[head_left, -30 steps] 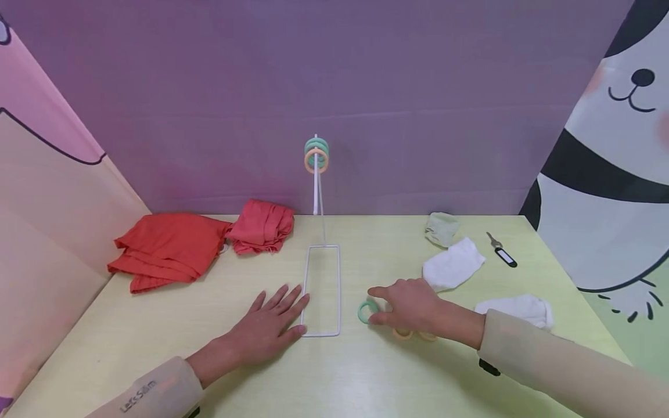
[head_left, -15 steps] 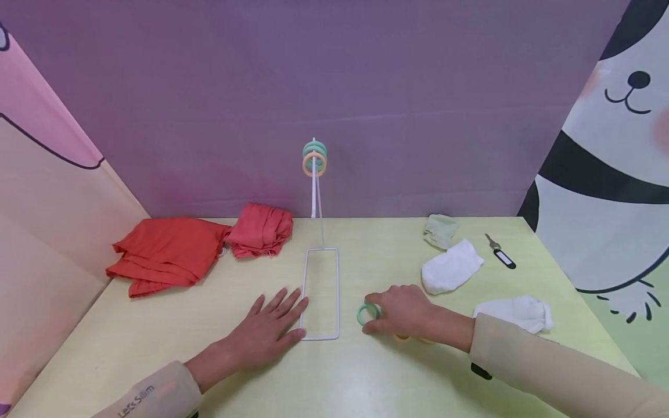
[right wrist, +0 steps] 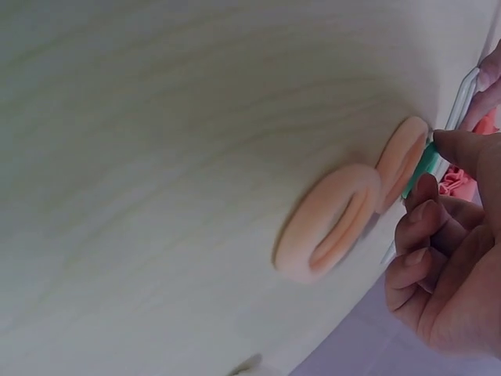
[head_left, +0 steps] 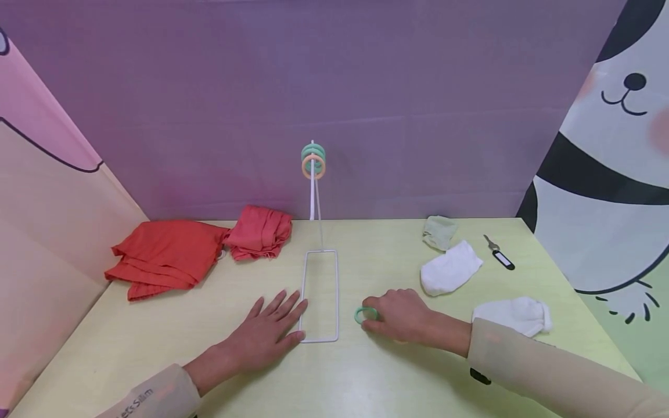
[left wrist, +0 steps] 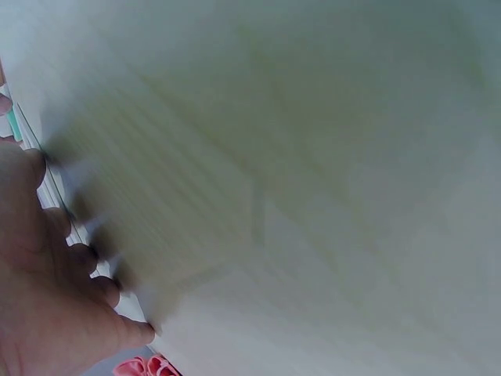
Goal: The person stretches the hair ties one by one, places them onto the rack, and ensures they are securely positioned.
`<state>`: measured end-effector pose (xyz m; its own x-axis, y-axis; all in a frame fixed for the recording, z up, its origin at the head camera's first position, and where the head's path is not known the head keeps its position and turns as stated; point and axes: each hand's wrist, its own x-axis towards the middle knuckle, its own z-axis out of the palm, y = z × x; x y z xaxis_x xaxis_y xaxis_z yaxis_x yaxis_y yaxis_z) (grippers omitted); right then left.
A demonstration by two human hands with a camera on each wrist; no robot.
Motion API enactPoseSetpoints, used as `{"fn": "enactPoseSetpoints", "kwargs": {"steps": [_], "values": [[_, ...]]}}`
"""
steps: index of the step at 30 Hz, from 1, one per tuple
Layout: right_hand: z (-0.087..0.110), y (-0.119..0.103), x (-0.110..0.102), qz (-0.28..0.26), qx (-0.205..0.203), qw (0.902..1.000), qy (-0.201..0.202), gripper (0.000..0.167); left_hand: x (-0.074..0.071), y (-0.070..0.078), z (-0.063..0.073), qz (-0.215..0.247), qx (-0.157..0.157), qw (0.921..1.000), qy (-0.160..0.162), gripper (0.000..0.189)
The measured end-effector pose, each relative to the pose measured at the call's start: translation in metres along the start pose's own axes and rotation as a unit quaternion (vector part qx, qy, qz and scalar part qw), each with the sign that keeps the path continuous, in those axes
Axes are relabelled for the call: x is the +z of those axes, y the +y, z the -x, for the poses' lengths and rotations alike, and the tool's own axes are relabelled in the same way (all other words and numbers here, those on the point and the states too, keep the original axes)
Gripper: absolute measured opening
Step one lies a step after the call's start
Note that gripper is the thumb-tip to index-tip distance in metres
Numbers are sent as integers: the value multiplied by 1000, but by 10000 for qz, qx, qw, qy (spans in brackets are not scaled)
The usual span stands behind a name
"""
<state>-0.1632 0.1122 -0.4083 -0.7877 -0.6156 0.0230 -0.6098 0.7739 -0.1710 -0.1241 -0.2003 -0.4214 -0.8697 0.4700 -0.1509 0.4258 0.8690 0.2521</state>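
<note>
Left hand (head_left: 266,332) is lying flat, fingers spread, at eight o'clock from the wire stand (head_left: 337,296), touching its base and seemingly steadying it. Around four o'clock from that base, the right hand (head_left: 401,316) is pinching a green ring (head_left: 357,315) by its edge, probably keeping its hole free. Hanging rings (head_left: 319,150) are encircling the stand's arm at twelve o'clock.

Beige sleeves (head_left: 543,363), dark lettering (head_left: 138,402) on left; black piece (head_left: 479,376) beneath right cuff (head_left: 482,342).
</note>
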Motion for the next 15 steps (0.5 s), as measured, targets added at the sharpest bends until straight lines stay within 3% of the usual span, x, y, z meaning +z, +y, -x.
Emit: {"fn": "enactPoseSetpoints", "kwargs": {"steps": [9, 15], "values": [[1, -1, 2, 222, -357, 9980, 463, 18, -1, 1, 2, 19, 65, 10000, 62, 68], [0, -1, -7, 523, -669, 9885, 1250, 21, 1, 0, 3, -16, 177, 9996, 224, 67]]}}
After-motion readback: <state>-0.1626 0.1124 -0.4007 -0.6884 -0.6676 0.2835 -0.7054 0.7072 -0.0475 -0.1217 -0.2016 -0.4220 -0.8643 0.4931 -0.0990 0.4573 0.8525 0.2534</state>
